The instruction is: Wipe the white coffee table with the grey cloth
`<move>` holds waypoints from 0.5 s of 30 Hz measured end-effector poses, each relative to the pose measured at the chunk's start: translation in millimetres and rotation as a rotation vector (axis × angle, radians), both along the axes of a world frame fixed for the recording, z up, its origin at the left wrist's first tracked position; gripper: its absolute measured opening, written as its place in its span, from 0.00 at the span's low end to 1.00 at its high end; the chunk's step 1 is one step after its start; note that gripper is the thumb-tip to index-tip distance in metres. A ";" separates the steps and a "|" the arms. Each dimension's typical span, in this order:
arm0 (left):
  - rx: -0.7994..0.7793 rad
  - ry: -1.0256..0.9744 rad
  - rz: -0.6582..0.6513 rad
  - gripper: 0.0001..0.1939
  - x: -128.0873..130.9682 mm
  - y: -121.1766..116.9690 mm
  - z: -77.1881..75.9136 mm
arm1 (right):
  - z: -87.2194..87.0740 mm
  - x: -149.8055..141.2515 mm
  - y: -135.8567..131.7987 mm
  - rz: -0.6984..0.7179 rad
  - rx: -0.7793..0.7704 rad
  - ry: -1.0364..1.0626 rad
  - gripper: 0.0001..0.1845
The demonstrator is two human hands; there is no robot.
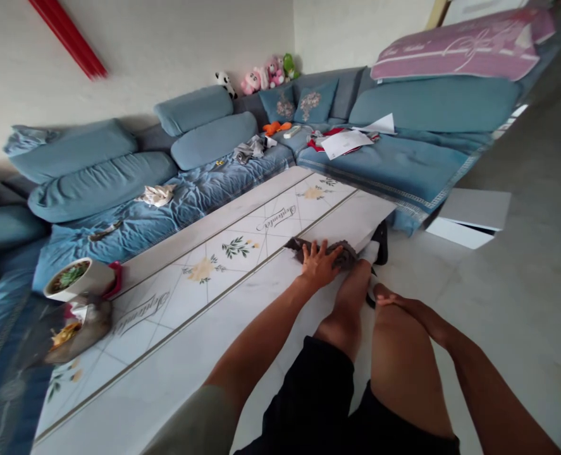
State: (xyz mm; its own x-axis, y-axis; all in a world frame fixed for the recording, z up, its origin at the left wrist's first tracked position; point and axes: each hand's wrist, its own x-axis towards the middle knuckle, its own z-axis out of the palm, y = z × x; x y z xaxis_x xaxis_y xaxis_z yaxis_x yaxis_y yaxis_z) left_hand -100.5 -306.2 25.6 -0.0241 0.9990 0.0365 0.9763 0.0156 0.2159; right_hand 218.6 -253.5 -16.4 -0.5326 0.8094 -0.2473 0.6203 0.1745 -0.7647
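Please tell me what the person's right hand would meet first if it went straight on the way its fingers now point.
The right hand would probably meet the person's other bare shin first, just past its fingertips, though depth is hard to judge from this view.

The cloth [341,254] is dark grey. The low table [346,215] is white, and it has a pattern of green leaves and pale yellow flowers between grey lines. The sofa [384,167] is blue, with grey-blue cushions.
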 end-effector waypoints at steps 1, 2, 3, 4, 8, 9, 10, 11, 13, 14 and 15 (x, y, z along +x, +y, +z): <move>-0.010 0.006 -0.020 0.37 2.4 6.7 2.5 | -7.3 2.4 -3.7 0.003 -0.117 0.065 0.33; -0.016 0.012 -0.039 0.36 2.3 6.8 4.6 | -12.8 2.4 -4.2 0.012 -0.211 0.109 0.35; -0.017 0.018 -0.056 0.34 -0.2 0.1 6.5 | -16.6 0.3 -1.5 0.023 -0.268 0.125 0.36; -0.014 0.024 -0.074 0.33 -5.1 -13.4 7.7 | -19.0 -3.3 4.0 0.040 -0.283 0.113 0.36; 0.023 0.067 -0.104 0.31 -48.9 -134.0 1.8 | -25.4 -24.3 39.7 0.222 -0.298 0.092 0.34; 0.036 0.080 -0.086 0.31 -65.5 -179.0 -2.5 | -28.8 -29.5 48.2 0.268 -0.301 0.102 0.35; 0.039 0.089 -0.049 0.31 -83.6 -228.0 -7.3 | -33.2 -33.9 55.3 0.306 -0.304 0.109 0.36; 0.033 0.093 0.012 0.31 -102.4 -279.6 -11.8 | -38.5 -37.2 60.9 0.330 -0.304 0.116 0.37; 0.039 0.089 0.238 0.28 -138.7 -381.9 -17.8 | -49.5 -39.5 67.6 0.343 -0.296 0.129 0.38; 0.053 0.088 0.390 0.28 -154.6 -427.8 -18.8 | -54.4 -38.3 69.1 0.334 -0.289 0.135 0.38; 0.063 0.108 0.583 0.29 -168.4 -466.8 -18.5 | -58.4 -35.7 69.9 0.317 -0.281 0.139 0.38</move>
